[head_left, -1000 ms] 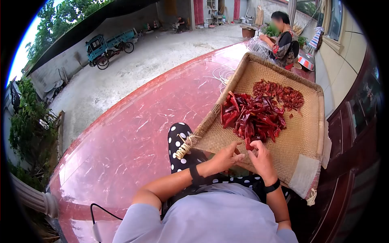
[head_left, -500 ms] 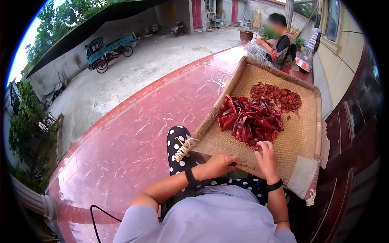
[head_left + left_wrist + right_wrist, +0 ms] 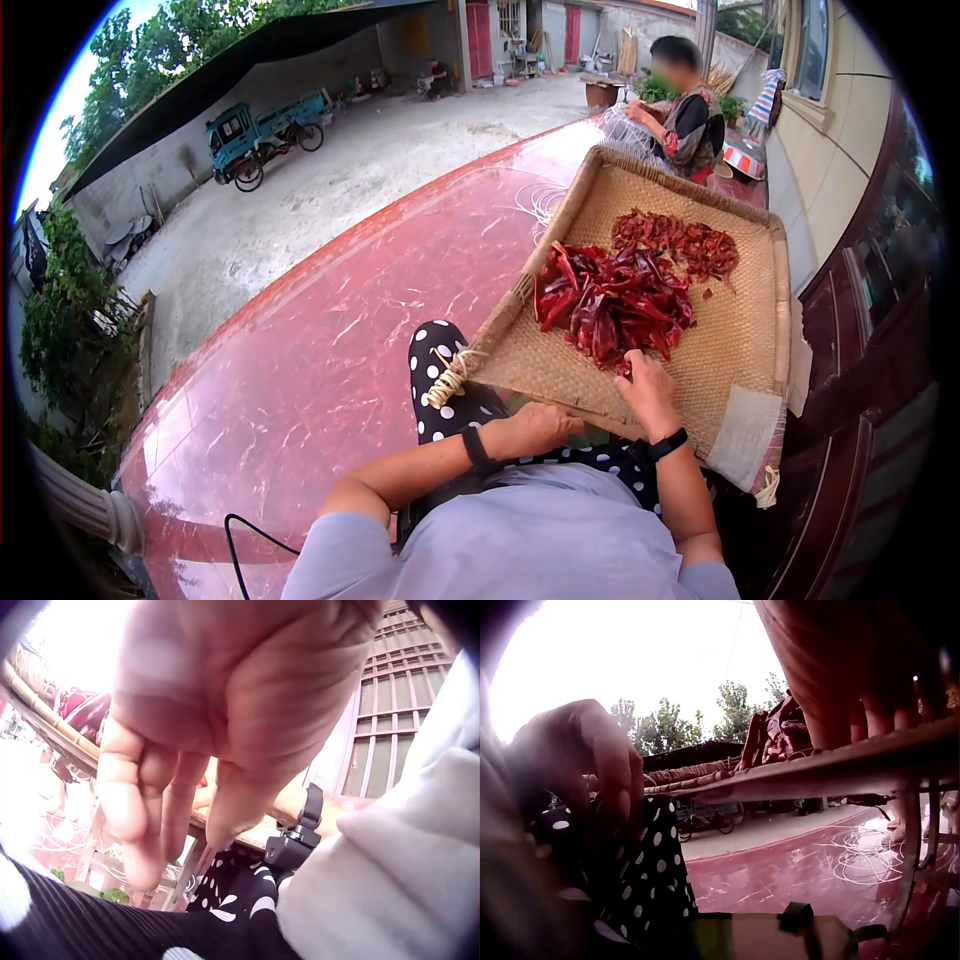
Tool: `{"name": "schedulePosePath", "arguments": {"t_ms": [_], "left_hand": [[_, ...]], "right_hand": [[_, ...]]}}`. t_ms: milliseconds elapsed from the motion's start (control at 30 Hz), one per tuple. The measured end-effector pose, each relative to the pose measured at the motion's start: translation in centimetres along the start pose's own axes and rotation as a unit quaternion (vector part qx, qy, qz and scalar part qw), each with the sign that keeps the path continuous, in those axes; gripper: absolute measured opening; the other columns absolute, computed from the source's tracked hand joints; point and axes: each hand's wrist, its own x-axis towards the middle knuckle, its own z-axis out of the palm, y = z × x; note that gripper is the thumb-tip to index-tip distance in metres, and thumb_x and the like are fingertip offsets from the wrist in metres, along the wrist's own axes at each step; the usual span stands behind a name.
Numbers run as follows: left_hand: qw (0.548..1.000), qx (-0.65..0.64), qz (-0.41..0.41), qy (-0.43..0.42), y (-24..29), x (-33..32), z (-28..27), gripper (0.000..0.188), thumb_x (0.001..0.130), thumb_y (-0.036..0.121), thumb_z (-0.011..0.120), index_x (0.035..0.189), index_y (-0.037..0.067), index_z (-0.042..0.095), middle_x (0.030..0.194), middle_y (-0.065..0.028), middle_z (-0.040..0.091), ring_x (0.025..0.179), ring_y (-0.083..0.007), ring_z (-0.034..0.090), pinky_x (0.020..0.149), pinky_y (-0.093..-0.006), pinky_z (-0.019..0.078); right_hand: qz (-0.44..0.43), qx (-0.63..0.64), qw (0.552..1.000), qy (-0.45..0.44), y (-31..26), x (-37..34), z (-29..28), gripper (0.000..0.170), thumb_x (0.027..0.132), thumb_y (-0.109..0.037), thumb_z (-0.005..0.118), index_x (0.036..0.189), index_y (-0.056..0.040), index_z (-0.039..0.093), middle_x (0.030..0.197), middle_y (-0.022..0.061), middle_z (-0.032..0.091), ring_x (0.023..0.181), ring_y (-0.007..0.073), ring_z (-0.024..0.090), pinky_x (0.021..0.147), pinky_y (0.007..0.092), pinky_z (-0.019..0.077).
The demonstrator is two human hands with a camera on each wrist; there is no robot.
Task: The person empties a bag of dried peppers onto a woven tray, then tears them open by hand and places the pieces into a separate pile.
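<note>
A woven tray point(image 3: 740, 330) lies across the person's lap. On it is a large heap of dried red chili peppers point(image 3: 610, 300), with a smaller pile of chopped chili pieces point(image 3: 680, 243) beyond. The right hand point(image 3: 650, 388) reaches over the near rim, fingertips right at the heap's near edge; I cannot tell whether they pinch a chili. At the tray's near rim is the left hand point(image 3: 537, 430), palm down. In the left wrist view its fingers point(image 3: 124, 802) hang down loosely, nothing showing between them, above the polka-dot trousers point(image 3: 232, 889).
Cord binds the tray's left corner point(image 3: 450, 380); a pale patch point(image 3: 748, 430) covers its near right corner. Another person point(image 3: 685, 110) sits beyond the far rim beside white strands point(image 3: 540, 200). A dark red door point(image 3: 850, 330) stands close on the right.
Both hands were together near the heap's front. The left hand has drawn back left to the near rim; its red piece no longer shows. The right hand stays at the heap's edge, its fingers drawn closer together.
</note>
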Motion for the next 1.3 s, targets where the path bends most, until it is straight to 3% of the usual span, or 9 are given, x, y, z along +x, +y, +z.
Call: {"name": "schedulePosePath", "arguments": {"t_ms": [133,300,500,633,733,967,1100,1133,1300], "left_hand": [[0.991,-0.124,-0.044,0.011,1.5,1.1,-2.4,0.021,0.087,0.012,0.059,0.107,0.007,0.064,0.073,-0.0163,0.061,0.074,-0.0365,0.066,0.065,-0.0448,0.0530],[0.975,-0.164,-0.043,0.146,0.8,2.4,-2.5,0.044,0.088,0.012,0.063,0.131,0.009,0.054,0.097,-0.0190,0.061,0.082,-0.0348,0.066,0.073,-0.0422,0.0537],[0.924,-0.271,-0.140,0.229,2.1,4.3,-3.5,0.058,0.094,0.011,0.066,0.146,0.004,0.041,0.113,-0.0170,0.059,0.085,-0.0220,0.064,0.075,-0.0331,0.0534],[0.875,-0.428,-0.171,0.148,2.7,4.1,-4.9,0.036,0.101,0.019,0.059,0.131,0.000,0.056,0.097,-0.0053,0.066,0.080,-0.0112,0.062,0.070,-0.0259,0.0502],[0.862,-0.443,-0.195,0.150,2.7,3.6,-5.0,0.032,0.103,0.021,0.056,0.127,0.001,0.059,0.094,-0.0044,0.066,0.076,-0.0096,0.061,0.069,-0.0247,0.0494],[0.913,-0.338,-0.190,0.127,1.9,2.1,-5.5,0.025,0.100,0.017,0.059,0.119,0.002,0.063,0.085,-0.0036,0.065,0.074,-0.0099,0.060,0.067,-0.0261,0.0500],[0.961,-0.184,-0.200,0.046,2.2,0.7,-6.4,0.022,0.095,0.017,0.063,0.111,0.002,0.066,0.081,-0.0127,0.066,0.070,-0.0190,0.063,0.065,-0.0337,0.0508],[0.973,-0.152,-0.167,0.055,2.1,0.4,-6.2,0.019,0.092,0.016,0.065,0.105,0.002,0.067,0.082,-0.0166,0.067,0.071,-0.0278,0.065,0.067,-0.0377,0.0515],[0.981,-0.111,-0.159,-0.012,2.5,-0.2,-6.5,0.015,0.086,0.010,0.066,0.098,0.001,0.065,0.085,-0.0204,0.066,0.079,-0.0372,0.066,0.071,-0.0427,0.0519]], "right_hand": [[0.021,0.011,1.000,0.011,0.9,0.1,0.5,0.031,0.083,-0.014,0.068,0.112,-0.0094,0.057,0.103,0.0138,0.064,0.099,0.0350,0.062,0.081,0.0475,0.0498],[0.035,0.071,0.994,0.075,0.5,-1.9,-1.6,0.028,0.087,-0.015,0.063,0.114,-0.0100,0.061,0.106,0.0159,0.064,0.095,0.0350,0.063,0.079,0.0461,0.0505],[0.081,0.419,0.903,0.041,-1.8,-2.4,-4.0,0.024,0.097,-0.015,0.057,0.117,-0.0016,0.062,0.093,0.0055,0.066,0.064,0.0096,0.059,0.061,0.0247,0.0491],[0.090,0.538,0.838,0.007,-1.9,-2.7,-3.6,0.024,0.100,-0.017,0.057,0.118,-0.0014,0.062,0.093,0.0019,0.067,0.067,0.0073,0.059,0.063,0.0222,0.0498],[0.110,0.540,0.835,-0.020,-1.7,-2.9,-2.9,0.025,0.100,-0.018,0.057,0.118,-0.0013,0.062,0.094,0.0014,0.066,0.068,0.0068,0.059,0.064,0.0215,0.0500],[0.134,0.531,0.837,-0.014,-0.8,-3.2,-1.1,0.025,0.100,-0.021,0.060,0.114,-0.0005,0.064,0.088,0.0002,0.065,0.068,0.0065,0.059,0.061,0.0209,0.0480],[0.147,0.535,0.831,0.018,-0.7,-3.5,-1.2,0.024,0.099,-0.021,0.061,0.111,-0.0004,0.064,0.084,-0.0010,0.062,0.067,0.0057,0.057,0.060,0.0200,0.0460],[0.147,0.529,0.835,0.017,-0.6,-3.5,-1.2,0.023,0.099,-0.020,0.061,0.109,-0.0005,0.064,0.084,-0.0012,0.062,0.066,0.0053,0.056,0.060,0.0200,0.0462],[0.098,0.488,0.867,-0.025,-1.9,-4.2,-2.5,0.020,0.097,-0.017,0.063,0.108,-0.0015,0.065,0.087,-0.0003,0.065,0.068,0.0055,0.056,0.061,0.0218,0.0470]]}}
